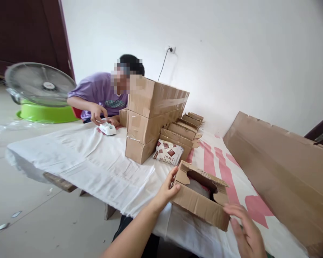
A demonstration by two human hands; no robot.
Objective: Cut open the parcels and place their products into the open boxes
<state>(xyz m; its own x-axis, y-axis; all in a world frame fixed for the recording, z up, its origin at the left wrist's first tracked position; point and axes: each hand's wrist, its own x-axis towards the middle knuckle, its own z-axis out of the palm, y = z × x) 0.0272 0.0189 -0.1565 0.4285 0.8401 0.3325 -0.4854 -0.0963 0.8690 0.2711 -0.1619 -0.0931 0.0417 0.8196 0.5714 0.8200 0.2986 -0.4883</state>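
A small open cardboard box (199,206) lies on the white cloth near the table's front edge, its flaps up and something pale inside. My left hand (169,190) grips the box's left end, thumb and fingers pressed on the flap and side. My right hand (244,231) is at the box's right corner, fingers spread and a little blurred, touching or just off the cardboard.
A stack of taped cartons (150,118) stands mid-table, with folded flat boxes (183,130) and a printed packet (168,152) beside it. A large cardboard sheet (282,168) leans at the right. Across the table, a person in a purple shirt (99,91) handles a white tape dispenser (107,129). A fan (39,84) stands on the floor.
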